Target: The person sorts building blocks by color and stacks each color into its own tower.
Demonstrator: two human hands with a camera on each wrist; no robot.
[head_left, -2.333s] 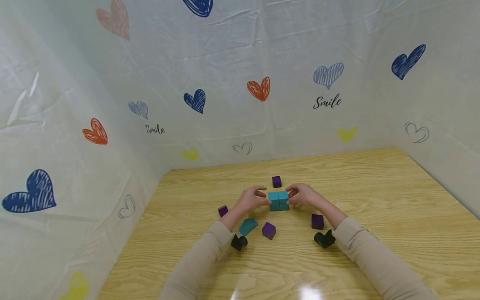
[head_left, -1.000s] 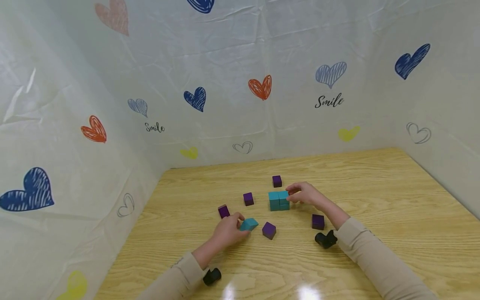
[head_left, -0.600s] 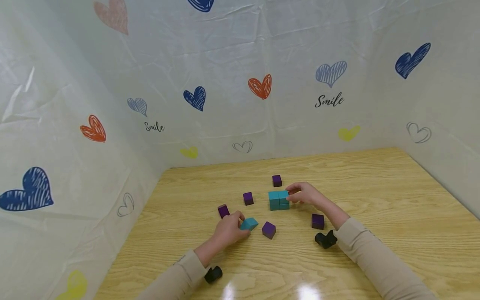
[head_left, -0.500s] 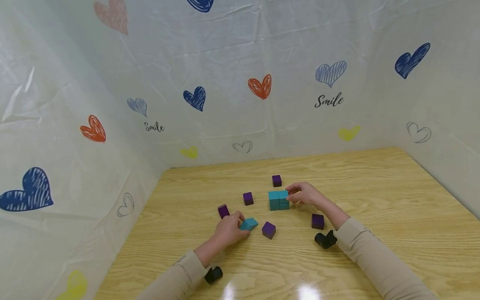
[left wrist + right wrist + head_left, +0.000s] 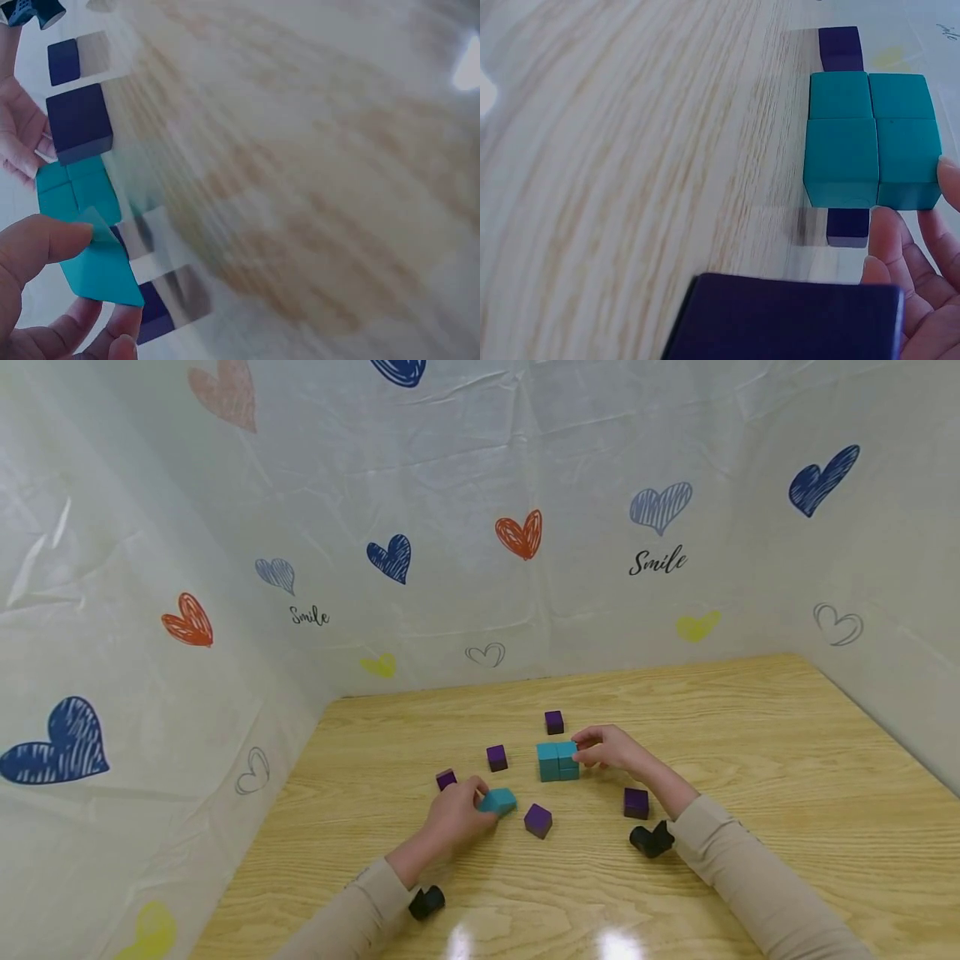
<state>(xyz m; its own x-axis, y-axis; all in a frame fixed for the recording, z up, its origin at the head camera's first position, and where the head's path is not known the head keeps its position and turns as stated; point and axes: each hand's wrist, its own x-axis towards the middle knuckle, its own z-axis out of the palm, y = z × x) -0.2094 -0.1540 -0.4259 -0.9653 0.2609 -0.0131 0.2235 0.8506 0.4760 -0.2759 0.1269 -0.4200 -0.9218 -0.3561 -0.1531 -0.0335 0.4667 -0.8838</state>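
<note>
Pinching a teal piece [image 5: 499, 802] between thumb and fingers, its long axis roughly sideways, the left hand [image 5: 453, 814] holds it left of and nearer than the teal stack [image 5: 558, 762], whose right end the right hand [image 5: 609, 747] touches, clamped or not being unclear.

Between the left fingers [image 5: 126, 322] with their teal block [image 5: 498, 801] and the teal stack [image 5: 548, 764], a lane of bare counter [image 5: 360, 743] runs between a near purple cube [image 5: 537, 821] and a far purple cube [image 5: 497, 758]. The right fingers [image 5: 887, 234] stand in the way at the stack's right side; a rear purple cube [image 5: 554, 722] sits behind it. A purple block [image 5: 636, 803] narrows the room beside the right wrist. Wide space opens rightward beyond that arm.
</note>
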